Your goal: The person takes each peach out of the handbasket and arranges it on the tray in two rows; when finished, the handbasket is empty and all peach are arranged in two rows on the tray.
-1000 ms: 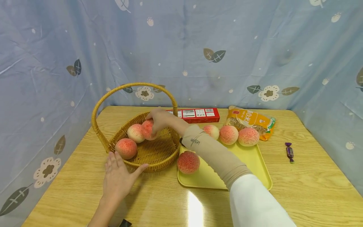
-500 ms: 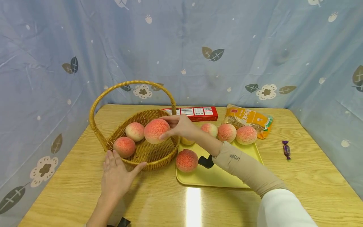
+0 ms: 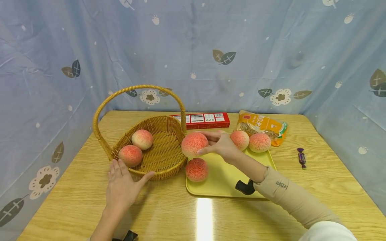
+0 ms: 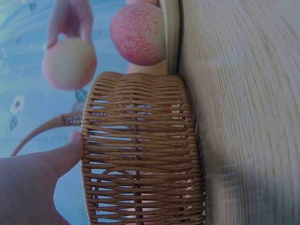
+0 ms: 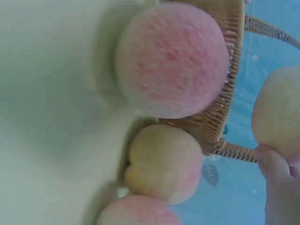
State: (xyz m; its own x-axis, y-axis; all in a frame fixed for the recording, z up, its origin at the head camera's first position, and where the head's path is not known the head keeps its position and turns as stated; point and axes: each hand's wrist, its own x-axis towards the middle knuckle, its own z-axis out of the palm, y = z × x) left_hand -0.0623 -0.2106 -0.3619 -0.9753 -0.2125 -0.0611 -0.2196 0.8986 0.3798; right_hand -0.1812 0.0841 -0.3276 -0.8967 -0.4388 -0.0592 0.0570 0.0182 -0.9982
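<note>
My right hand [image 3: 221, 145] pinches a pink-and-cream peach [image 3: 193, 144] between thumb and fingers, above the left edge of the yellow tray [image 3: 223, 187]. The same held peach [image 5: 281, 115] shows at the right of the right wrist view. My left hand [image 3: 122, 185] rests with straight fingers and spread thumb on the near rim of the wicker basket [image 3: 169, 172]; its thumb touches that rim in the left wrist view. Inside the basket lie two peaches, one pale [image 3: 142, 139] and one redder [image 3: 130, 156]. A dark red peach [image 3: 197, 170] sits on the tray, below the held one.
More peaches [image 3: 260, 142] line the tray's far side, one partly hidden by my right hand. Behind them lie a red box [image 3: 208, 121] and an orange food bag [image 3: 262, 125]. A purple-wrapped candy [image 3: 301, 158] lies at right. The basket's tall handle [image 3: 138, 87] arches up.
My right hand has lifted the peach out of the basket and carried it right, over the tray. The left hand stays at the basket rim.
</note>
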